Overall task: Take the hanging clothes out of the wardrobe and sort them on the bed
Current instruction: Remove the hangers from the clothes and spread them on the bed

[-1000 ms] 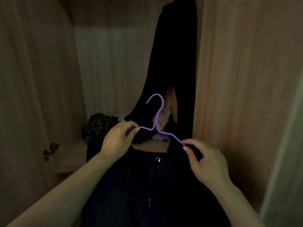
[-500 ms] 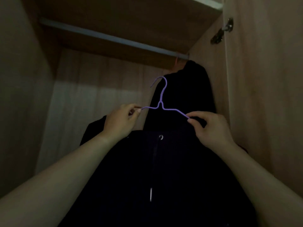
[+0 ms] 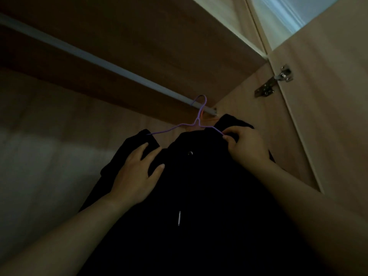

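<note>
A dark garment [image 3: 199,196] with a metal snap and zip pull hangs on a purple wire hanger [image 3: 197,124]. The hanger's hook sits at the wardrobe's grey rail [image 3: 99,60], near its right end. My right hand [image 3: 247,144] pinches the hanger's right arm together with the garment's shoulder. My left hand [image 3: 137,172] lies on the garment's left shoulder with fingers spread and straight, below the hanger's left arm. Behind it, another dark garment [image 3: 235,121] hangs on an orange hanger, mostly hidden.
The wardrobe's top board [image 3: 159,36] is just above the rail. The right side wall [image 3: 249,100] is close beside the garments, with a metal hinge [image 3: 276,80] and the open door [image 3: 328,116] to the right. The pale back panel [image 3: 49,156] lies left.
The hanger with the dark garment rose up to the rail, where its hook now sits. My left hand let go of the hanger's left arm and moved down onto the garment's shoulder.
</note>
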Tool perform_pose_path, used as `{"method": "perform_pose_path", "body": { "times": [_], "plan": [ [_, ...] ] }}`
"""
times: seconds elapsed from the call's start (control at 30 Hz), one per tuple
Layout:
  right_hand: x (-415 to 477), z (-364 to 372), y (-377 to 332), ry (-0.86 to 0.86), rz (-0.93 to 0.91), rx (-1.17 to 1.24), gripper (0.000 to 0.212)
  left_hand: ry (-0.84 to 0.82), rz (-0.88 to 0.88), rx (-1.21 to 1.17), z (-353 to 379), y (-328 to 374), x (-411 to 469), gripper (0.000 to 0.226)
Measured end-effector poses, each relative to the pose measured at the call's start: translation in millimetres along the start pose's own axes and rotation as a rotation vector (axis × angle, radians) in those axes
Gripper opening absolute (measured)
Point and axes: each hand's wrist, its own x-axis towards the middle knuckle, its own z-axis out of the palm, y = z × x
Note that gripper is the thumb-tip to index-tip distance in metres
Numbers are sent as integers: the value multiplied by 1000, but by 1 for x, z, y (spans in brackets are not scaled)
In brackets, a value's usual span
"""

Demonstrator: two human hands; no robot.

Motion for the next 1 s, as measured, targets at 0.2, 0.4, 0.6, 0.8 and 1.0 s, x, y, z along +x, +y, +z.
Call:
{"method": "perform_pose_path", "body": {
  "times": [0.2, 0.4, 0.6, 0.8, 1.0],
  "plan": [
    [78, 36, 12, 52, 76, -81, 23, -42, 39, -26, 36, -15, 73, 50],
    [135, 71, 23, 52, 58, 3, 21, -24, 40, 9, 61, -34, 123, 52],
    [130, 109, 37, 3, 65, 11, 12, -20, 68, 63, 91, -50, 123, 54],
    [99, 109, 26, 53, -59, -272, 27, -12, 104, -67, 120, -63, 88, 66],
    [-26, 117, 28, 1, -104, -272, 48, -93, 111, -174, 134, -58, 6, 61]
  ]
}}
